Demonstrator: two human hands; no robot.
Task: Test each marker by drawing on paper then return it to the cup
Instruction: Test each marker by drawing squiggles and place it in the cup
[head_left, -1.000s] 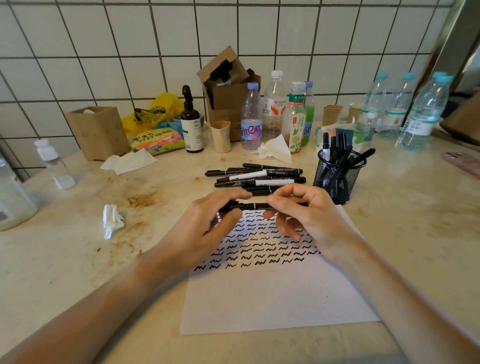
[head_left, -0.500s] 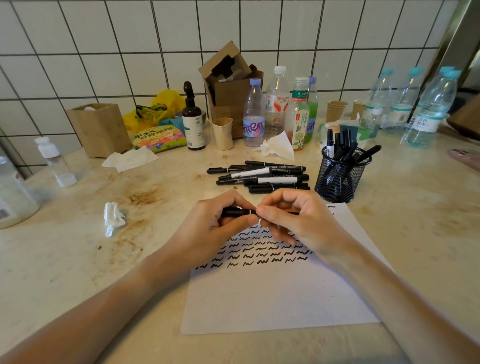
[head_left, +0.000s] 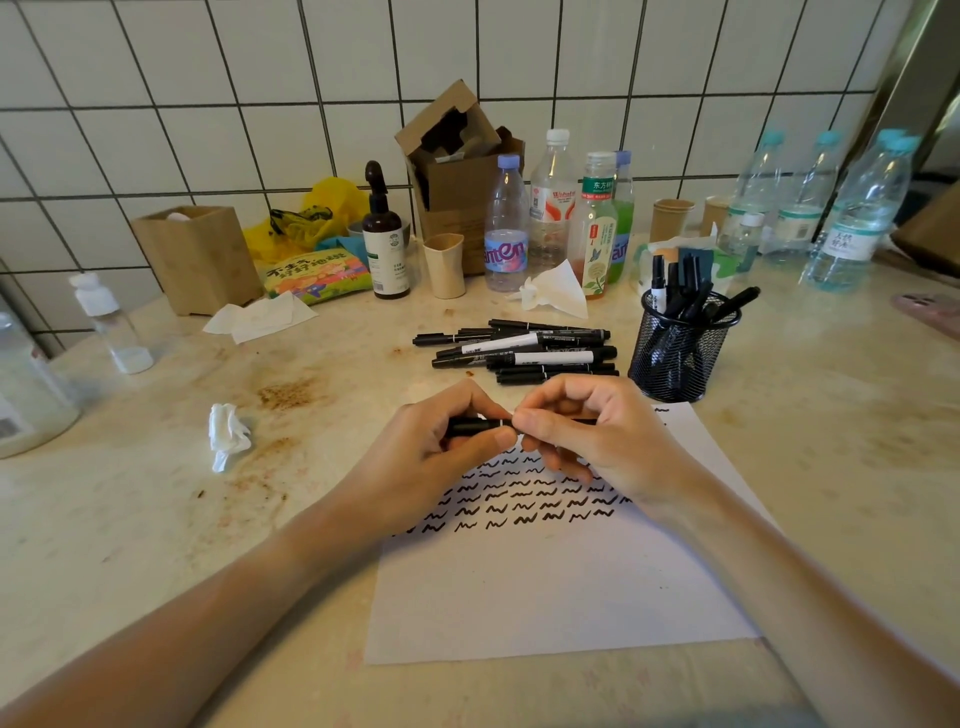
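Note:
Both hands hold one black marker (head_left: 475, 426) level above the top of the white paper (head_left: 550, 587). My left hand (head_left: 441, 447) grips its left end, thumb and fingers curled round it. My right hand (head_left: 582, 431) pinches the marker at its middle, and the right part is hidden under that hand. Rows of black squiggles (head_left: 524, 501) cover the paper's upper part. A black mesh cup (head_left: 675, 353) with several markers stands just beyond the paper's top right corner. A pile of loose black markers (head_left: 524, 353) lies behind my hands.
Bottles (head_left: 550, 213) and a cardboard box (head_left: 457, 176) line the tiled wall. More water bottles (head_left: 852, 218) stand at the back right. A crumpled tissue (head_left: 227, 434) lies left of my hands, near brown stains (head_left: 285, 395). A wooden box (head_left: 197, 257) sits at the back left.
My hands have drawn closer together on the marker, and the right hand has slid left along it to meet the left hand's fingertips. The marker stays level over the paper.

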